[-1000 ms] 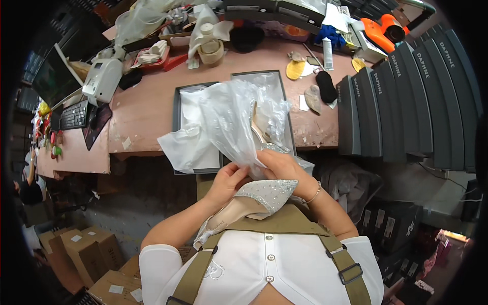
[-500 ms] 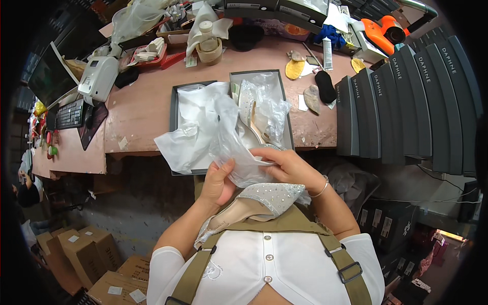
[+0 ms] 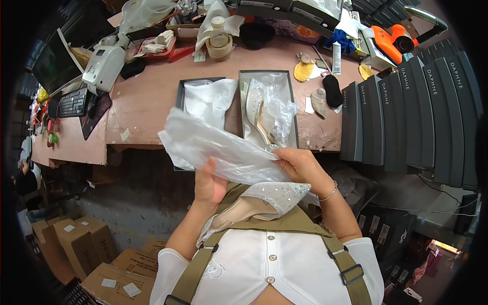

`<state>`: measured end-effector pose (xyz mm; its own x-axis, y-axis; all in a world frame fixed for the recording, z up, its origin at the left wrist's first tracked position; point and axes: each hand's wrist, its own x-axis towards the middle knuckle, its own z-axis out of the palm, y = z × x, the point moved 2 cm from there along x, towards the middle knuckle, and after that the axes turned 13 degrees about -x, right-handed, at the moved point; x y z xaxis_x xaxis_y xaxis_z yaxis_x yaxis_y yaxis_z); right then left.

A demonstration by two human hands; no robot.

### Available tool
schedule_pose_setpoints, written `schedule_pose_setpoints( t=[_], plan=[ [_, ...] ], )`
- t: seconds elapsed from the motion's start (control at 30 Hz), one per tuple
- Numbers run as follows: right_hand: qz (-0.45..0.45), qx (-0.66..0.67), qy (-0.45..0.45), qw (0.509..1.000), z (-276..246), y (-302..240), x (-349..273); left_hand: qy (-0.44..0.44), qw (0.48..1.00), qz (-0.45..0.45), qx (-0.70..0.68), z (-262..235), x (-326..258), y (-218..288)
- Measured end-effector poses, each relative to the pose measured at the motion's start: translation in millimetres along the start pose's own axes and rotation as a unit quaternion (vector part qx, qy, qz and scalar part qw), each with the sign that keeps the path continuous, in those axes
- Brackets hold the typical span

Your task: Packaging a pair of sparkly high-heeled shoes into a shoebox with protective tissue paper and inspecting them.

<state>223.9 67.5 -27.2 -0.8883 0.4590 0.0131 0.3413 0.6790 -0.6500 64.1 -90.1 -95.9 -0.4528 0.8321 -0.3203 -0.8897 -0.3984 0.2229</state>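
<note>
Currently, the right hand (image 3: 302, 165) is pinching one end of a long, translucent white plastic wrapping (image 3: 218, 147), which is stretching out toward the left. The left hand (image 3: 211, 184) is touching the wrapping's lower edge, thumb raised; whether it is gripping, I cannot tell. A silver, rhinestone-studded pointed shoe (image 3: 284, 195) is lying on the olive-green strapped garment (image 3: 284, 224), just below the wrapping. A similar silver shoe (image 3: 252, 107) is resting in a dark grey cardboard box (image 3: 292, 94) on the pinkish surface (image 3: 147, 101).
</note>
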Motion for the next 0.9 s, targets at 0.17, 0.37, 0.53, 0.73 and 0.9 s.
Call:
schedule_pose_setpoints(
  t=[0.17,0.37,0.53,0.73,0.9],
  plan=[
    [0.021,-0.019,-0.035,0.999,0,-4,-2,-0.036,0.99,-0.096,0.095,2,-5,-13],
    [0.089,0.111,-0.074,0.987,-8,9,-26,-0.044,0.963,-0.114,0.241,-3,-13,-13],
    [0.131,0.16,-0.068,0.976,4,28,-48,-0.129,0.919,-0.213,0.304,26,-23,-10],
    [0.045,0.176,-0.012,0.983,6,32,-33,-0.133,0.894,-0.205,0.377,19,-6,-5],
    [0.163,0.171,-0.1,0.967,8,38,-28,-0.04,0.937,-0.199,0.283,9,5,1]
  ],
)
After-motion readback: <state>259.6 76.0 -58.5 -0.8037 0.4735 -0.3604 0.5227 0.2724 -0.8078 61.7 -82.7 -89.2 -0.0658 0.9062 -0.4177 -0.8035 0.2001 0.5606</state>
